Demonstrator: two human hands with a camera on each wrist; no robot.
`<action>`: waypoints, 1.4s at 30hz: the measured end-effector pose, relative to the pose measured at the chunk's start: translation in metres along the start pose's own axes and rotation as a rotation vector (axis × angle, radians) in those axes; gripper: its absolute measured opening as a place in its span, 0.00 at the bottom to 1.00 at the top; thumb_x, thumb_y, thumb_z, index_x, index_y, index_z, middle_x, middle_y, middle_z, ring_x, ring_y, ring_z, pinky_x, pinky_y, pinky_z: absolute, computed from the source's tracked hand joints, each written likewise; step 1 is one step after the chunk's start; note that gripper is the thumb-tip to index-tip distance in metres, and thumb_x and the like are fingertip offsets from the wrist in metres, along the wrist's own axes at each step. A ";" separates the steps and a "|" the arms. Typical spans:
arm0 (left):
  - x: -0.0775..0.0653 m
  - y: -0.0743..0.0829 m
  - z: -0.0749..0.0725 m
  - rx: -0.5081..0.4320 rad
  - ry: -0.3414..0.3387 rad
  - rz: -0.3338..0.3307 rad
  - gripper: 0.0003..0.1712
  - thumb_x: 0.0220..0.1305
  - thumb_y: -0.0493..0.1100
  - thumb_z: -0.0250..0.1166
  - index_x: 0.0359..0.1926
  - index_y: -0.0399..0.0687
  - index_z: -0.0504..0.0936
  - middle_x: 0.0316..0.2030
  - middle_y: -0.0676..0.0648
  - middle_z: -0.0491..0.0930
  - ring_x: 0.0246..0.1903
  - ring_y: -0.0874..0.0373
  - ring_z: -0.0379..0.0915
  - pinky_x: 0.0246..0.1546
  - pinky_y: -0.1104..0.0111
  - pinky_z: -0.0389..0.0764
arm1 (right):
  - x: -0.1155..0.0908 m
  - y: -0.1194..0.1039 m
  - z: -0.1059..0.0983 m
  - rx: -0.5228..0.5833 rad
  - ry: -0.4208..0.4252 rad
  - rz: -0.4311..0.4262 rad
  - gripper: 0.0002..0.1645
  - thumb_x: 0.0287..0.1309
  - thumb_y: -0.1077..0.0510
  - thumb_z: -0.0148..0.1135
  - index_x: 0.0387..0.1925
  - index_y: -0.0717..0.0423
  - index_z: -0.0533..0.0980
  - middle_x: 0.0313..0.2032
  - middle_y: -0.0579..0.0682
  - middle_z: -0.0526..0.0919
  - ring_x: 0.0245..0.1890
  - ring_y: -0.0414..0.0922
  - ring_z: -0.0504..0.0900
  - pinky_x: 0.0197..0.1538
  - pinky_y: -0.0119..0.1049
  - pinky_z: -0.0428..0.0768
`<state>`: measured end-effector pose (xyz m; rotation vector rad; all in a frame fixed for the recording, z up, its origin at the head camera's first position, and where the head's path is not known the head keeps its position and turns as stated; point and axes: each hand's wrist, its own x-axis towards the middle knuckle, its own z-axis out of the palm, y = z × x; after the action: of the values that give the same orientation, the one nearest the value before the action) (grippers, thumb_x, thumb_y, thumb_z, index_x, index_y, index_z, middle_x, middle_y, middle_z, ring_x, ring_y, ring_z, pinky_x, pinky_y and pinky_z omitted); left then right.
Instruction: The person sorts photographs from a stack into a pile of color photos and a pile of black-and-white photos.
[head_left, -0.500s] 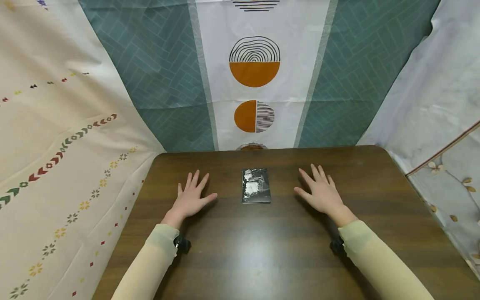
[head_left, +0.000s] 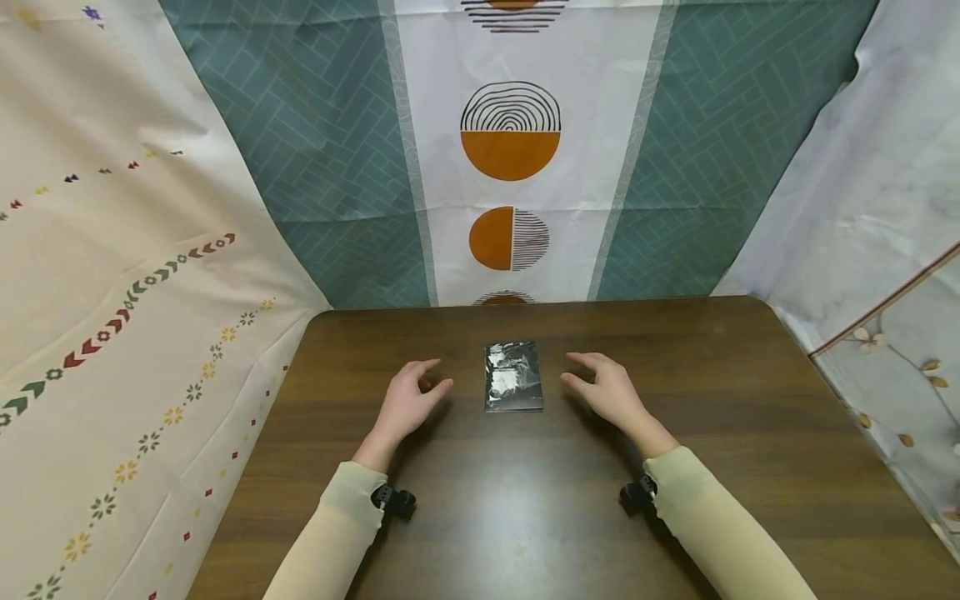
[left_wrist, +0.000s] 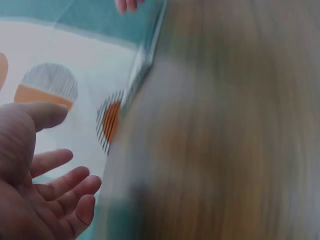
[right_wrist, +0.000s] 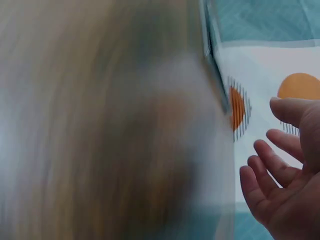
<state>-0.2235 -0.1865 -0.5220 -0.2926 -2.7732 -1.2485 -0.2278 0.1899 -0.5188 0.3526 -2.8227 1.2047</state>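
The left hand (head_left: 406, 406) and right hand (head_left: 611, 398) are coming closer to the card (head_left: 513, 377), fingers curving loosely, thumbs apart. The card is lying between them on the table (head_left: 510, 475), showing a black-and-white picture.

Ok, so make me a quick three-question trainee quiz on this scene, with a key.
1. What lies on the table between the left hand and the right hand?
2. True or false: the right hand is touching it.
3. The sleeves are: A) black, B) pale, C) bright red.

Key:
1. A flat item with a black-and-white picture on top.
2. False; bare table shows between them.
3. B.
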 end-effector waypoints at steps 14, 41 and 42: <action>0.014 0.036 0.058 -0.173 -0.039 -0.119 0.29 0.67 0.43 0.75 0.65 0.34 0.83 0.33 0.49 0.81 0.29 0.58 0.73 0.35 0.63 0.76 | 0.008 -0.025 0.041 0.102 -0.038 0.093 0.33 0.69 0.52 0.72 0.69 0.63 0.78 0.58 0.60 0.84 0.59 0.58 0.83 0.62 0.57 0.79; 0.015 0.042 0.075 -0.043 -0.044 -0.188 0.29 0.66 0.46 0.75 0.64 0.37 0.85 0.25 0.54 0.78 0.23 0.61 0.69 0.29 0.65 0.72 | 0.005 -0.027 0.059 0.019 0.025 0.156 0.33 0.65 0.53 0.74 0.67 0.63 0.80 0.52 0.61 0.81 0.48 0.55 0.79 0.55 0.54 0.76; 0.014 0.042 0.076 -0.042 -0.044 -0.189 0.29 0.66 0.46 0.75 0.64 0.37 0.85 0.25 0.54 0.78 0.23 0.60 0.70 0.29 0.65 0.71 | 0.005 -0.027 0.059 0.018 0.025 0.159 0.33 0.65 0.53 0.74 0.67 0.62 0.80 0.53 0.61 0.81 0.49 0.55 0.79 0.55 0.55 0.76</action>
<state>-0.2288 -0.1010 -0.5394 -0.0625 -2.8713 -1.3569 -0.2237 0.1285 -0.5403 0.1145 -2.8663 1.2530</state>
